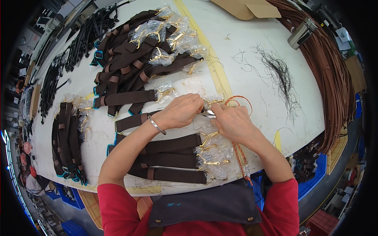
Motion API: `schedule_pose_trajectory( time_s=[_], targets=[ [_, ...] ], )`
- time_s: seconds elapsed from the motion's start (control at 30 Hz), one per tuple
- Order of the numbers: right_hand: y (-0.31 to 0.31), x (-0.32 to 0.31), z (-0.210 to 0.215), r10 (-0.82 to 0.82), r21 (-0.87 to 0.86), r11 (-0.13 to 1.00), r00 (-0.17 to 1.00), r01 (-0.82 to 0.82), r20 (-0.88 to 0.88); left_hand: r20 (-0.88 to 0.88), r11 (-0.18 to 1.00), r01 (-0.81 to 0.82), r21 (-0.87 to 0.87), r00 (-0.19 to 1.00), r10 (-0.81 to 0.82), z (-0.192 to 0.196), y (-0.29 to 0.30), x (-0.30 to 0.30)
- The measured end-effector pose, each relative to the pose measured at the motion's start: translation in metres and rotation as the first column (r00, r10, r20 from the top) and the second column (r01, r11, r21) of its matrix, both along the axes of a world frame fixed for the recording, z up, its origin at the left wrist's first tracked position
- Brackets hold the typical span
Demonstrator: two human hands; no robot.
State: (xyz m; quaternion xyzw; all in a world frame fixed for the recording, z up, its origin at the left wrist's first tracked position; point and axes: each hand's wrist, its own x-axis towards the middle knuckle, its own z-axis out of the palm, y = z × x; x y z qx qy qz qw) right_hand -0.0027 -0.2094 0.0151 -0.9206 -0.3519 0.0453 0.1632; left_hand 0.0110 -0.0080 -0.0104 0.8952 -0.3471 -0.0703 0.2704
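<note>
My right hand (233,121) is closed around small silver thread snips (208,113), blades pointing at my left fingers. An orange cord (239,151) runs beside this hand and down to the table edge. My left hand (181,111), a bangle on its wrist, is closed just left of the blades. It pinches the end of a dark brown webbing strap (132,122) that passes under my forearm; the fingers hide most of that end. A gold hook in clear plastic (213,102) lies just beyond both hands. Several similar straps (169,160) lie nearer me, hooks to the right.
A heap of brown straps (128,59) with wrapped hooks covers the far left. Another bundle (67,137) lies at the left. Loose thread clippings (280,76) are at the right. A steel flask (302,33) rests by long brown strips (328,78); cardboard (244,8) is at the back.
</note>
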Motion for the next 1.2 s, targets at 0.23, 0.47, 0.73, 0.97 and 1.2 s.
schedule_pose_trajectory(
  time_s=[0.23, 0.47, 0.73, 0.97, 1.2],
  targets=[
    [0.008, 0.004, -0.002, 0.059, -0.015, 0.998, 0.992, -0.058, 0.112, 0.01, 0.998, -0.005, -0.061, 1.0, 0.005, -0.001, -0.001, 0.0],
    [0.013, 0.013, 0.005, 0.141, -0.08, 0.988, 0.983, -0.133, 0.12, 0.063, 0.997, -0.015, -0.072, 0.998, 0.02, -0.006, -0.001, -0.001],
    [0.006, 0.015, 0.004, 0.08, -0.047, 0.996, 0.997, -0.081, -0.023, 0.033, 0.994, -0.044, -0.104, 0.998, 0.047, -0.004, -0.002, -0.003],
    [0.004, 0.013, 0.007, 0.049, -0.042, 0.998, 0.995, -0.052, -0.084, -0.035, 0.989, -0.076, -0.123, 0.997, 0.073, -0.005, 0.0, -0.003],
    [0.007, 0.01, 0.006, 0.022, -0.072, 0.997, 0.999, -0.025, -0.038, -0.092, 0.984, -0.107, -0.139, 0.991, 0.095, -0.002, 0.001, -0.002]
  ],
)
